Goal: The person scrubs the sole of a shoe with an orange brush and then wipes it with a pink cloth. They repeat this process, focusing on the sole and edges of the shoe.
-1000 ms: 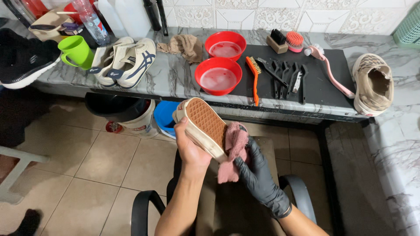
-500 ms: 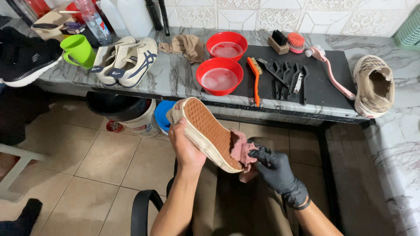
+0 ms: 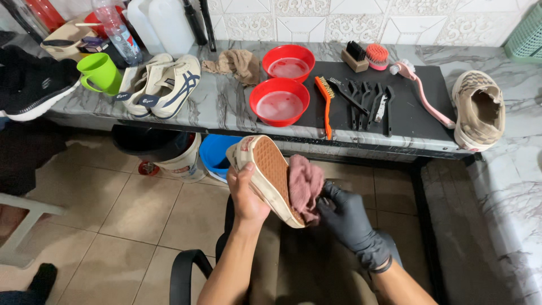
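Note:
My bare left hand (image 3: 247, 195) grips a beige slip-on shoe (image 3: 265, 172) from the side, its brown waffle sole turned up toward me. In a black glove, my right hand (image 3: 347, 217) presses a pink cloth (image 3: 305, 186) against the sole near the shoe's lower end. Both hands hover above a chair in front of the marble counter (image 3: 197, 116). The matching beige shoe (image 3: 480, 110) lies on the counter at the right.
On the counter: two red bowls (image 3: 279, 101) of liquid, an orange brush (image 3: 324, 96), black brushes on a black mat (image 3: 412, 113), a pink brush (image 3: 423, 93), white sneakers (image 3: 164, 85), a green mug (image 3: 100, 72), a brown rag (image 3: 237, 62). Buckets (image 3: 180, 155) stand below.
The shoe has tilted so the sole faces up more, and my right hand has slid the cloth up onto the sole's lower half.

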